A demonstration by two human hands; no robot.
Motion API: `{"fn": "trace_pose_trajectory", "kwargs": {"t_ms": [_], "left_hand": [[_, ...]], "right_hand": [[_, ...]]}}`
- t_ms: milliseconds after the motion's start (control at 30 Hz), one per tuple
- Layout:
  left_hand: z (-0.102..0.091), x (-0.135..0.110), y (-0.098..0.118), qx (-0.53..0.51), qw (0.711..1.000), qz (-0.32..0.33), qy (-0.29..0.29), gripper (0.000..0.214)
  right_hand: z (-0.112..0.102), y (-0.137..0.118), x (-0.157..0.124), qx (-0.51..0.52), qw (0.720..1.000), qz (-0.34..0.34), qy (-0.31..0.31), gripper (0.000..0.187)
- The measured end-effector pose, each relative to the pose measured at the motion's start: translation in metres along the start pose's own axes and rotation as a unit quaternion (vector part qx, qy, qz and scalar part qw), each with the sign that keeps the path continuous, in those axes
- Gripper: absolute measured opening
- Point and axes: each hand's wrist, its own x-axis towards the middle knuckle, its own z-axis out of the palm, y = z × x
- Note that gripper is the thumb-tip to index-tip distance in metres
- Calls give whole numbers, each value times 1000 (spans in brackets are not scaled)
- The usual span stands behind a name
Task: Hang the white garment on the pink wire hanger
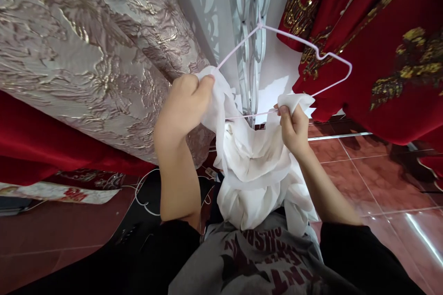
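A thin pink clothes hanger hangs in front of me, its hook at the top near a grey metal frame. White sheer fabric, apparently a garment, droops from the hanger's left arm down to my lap. My left hand pinches the cloth at the hanger's left end, thumb on top. Lower down on the right, my right hand grips another edge of the same cloth beside the hanger's bottom bar. The hanger's right arm is bare, while folds of fabric cover its left tip.
Pale embossed cloth with metallic flowers hangs close on the left. Red garments with gold sequins hang on the right. Behind the hanger stands an ornate grey metal frame. A black surface with a white cable lies lower left, above red floor tiles.
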Motion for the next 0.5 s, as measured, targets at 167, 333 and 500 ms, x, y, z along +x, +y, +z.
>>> {"fn": "trace_pose_trajectory", "kwargs": {"t_ms": [167,333,500], "left_hand": [[6,10,-10,62,994,40,77,43],[6,13,-40,-18,986,102,132,17],[1,13,-43,2,984,126,123,23]], "right_hand": [[4,-3,1,57,997,25,-48,33],[-22,11,21,152,980,77,100,29],[-88,22,62,236,957,116,120,31]]}}
